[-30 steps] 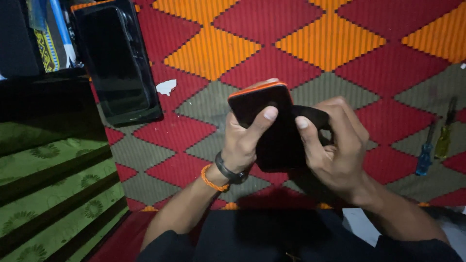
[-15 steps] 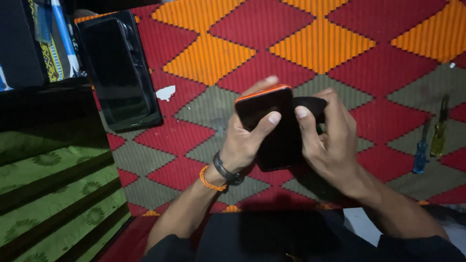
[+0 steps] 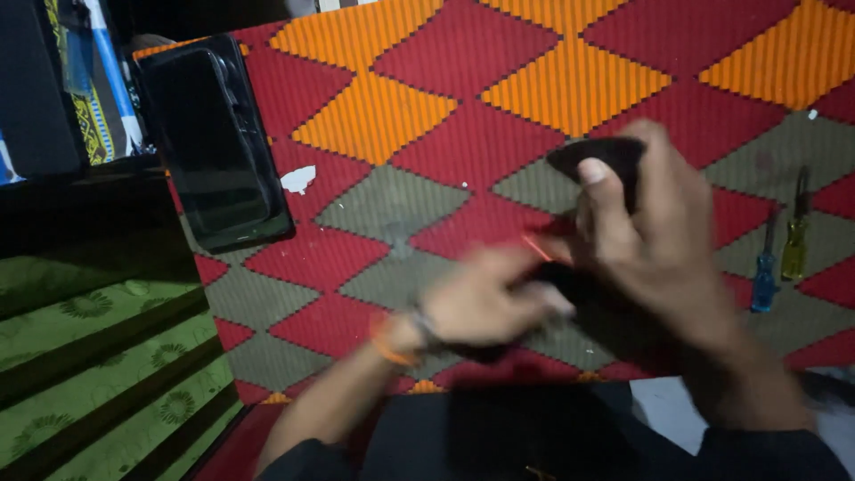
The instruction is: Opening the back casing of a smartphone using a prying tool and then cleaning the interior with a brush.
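The right hand [image 3: 659,240] pinches a dark phone [image 3: 598,158] above the mat [image 3: 463,160], thumb on its near edge. The left hand [image 3: 485,303] is blurred below it; whether its grip is closed I cannot tell. With such a shallow pinch the phone could slip onto the mat, near the screwdrivers [image 3: 777,258].

Open patterned mat [image 3: 427,116] ahead, black phone [image 3: 214,151] lying left, two screwdrivers [image 3: 779,254] right
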